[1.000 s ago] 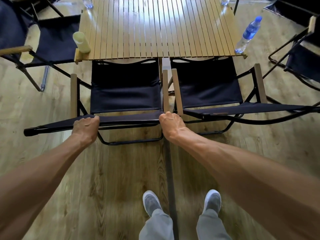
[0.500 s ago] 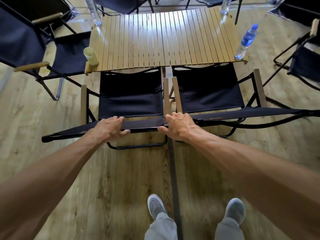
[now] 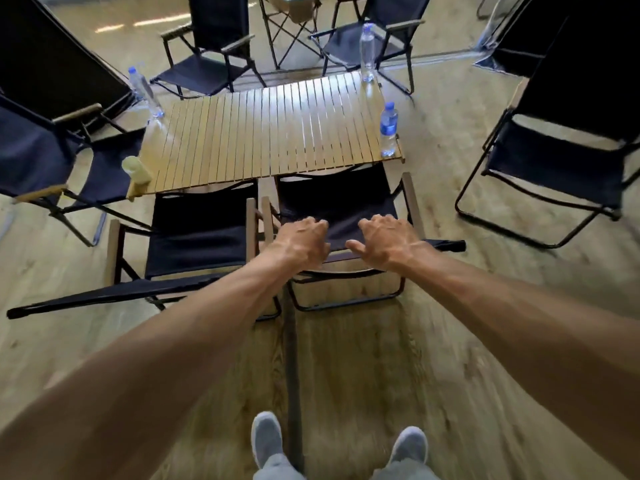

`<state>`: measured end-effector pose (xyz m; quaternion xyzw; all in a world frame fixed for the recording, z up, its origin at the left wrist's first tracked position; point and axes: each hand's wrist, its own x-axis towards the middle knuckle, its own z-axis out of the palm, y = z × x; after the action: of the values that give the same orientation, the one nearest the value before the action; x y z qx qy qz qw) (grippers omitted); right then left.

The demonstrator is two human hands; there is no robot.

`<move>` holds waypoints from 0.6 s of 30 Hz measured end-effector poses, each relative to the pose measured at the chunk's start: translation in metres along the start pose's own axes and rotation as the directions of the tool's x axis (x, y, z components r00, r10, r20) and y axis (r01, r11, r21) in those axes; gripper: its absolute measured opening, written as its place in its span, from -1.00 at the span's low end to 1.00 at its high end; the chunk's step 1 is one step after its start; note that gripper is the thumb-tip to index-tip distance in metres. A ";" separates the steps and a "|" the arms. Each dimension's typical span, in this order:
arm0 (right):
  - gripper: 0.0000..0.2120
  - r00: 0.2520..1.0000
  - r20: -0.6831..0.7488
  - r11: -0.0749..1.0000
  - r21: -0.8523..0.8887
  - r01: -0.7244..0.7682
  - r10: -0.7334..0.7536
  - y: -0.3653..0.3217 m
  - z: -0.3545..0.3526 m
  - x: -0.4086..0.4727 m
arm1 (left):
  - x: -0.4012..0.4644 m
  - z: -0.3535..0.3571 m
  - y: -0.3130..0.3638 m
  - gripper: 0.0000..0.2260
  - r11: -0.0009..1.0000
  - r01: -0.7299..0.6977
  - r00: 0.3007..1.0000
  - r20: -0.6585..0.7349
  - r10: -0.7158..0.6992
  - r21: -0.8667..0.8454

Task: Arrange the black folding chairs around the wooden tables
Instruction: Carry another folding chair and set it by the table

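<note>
Head view is motion-blurred low down. Left chair [image 3: 195,233] is tucked at the wooden table [image 3: 263,133]. Left hand [image 3: 303,239] and right hand [image 3: 384,240] hover over the right chair [image 3: 337,202]'s backrest, fingers loosely spread, gripping nothing; contact unclear. Water bottle [image 3: 388,131] stands on the table's right corner.

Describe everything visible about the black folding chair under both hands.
The black fabric folding chair with wooden armrests stands unfolded on the wood floor, its seat front tucked under the slatted wooden table, beside a matching chair. It has a dark metal tube frame. The left hand and right hand rest on its backrest top, fingers spread.
</note>
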<state>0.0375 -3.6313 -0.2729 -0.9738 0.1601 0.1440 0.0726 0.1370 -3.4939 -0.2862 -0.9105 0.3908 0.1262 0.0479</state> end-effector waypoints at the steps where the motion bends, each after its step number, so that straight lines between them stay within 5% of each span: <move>1: -0.53 1.000 0.003 1.000 0.009 -0.024 0.024 0.029 -0.005 -0.008 | 0.010 -0.007 0.028 -0.72 1.000 -0.010 1.000 0.010 0.010 -0.007; 9: -0.51 0.963 0.023 0.963 -0.022 -0.269 0.269 0.246 -0.044 -0.048 | 0.109 -0.062 0.233 -0.70 0.976 -0.179 0.984 -0.009 0.179 -0.127; 18: -0.55 0.926 0.046 0.926 -0.065 -0.371 0.374 0.467 -0.085 0.007 | 0.289 -0.092 0.371 -0.63 0.918 -0.220 0.967 0.050 0.249 -0.330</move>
<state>-0.0894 -4.0877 -0.2393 -0.9228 0.3358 0.1875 0.0215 0.0777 -3.9698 -0.2705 -0.8460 0.4686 0.2343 -0.0993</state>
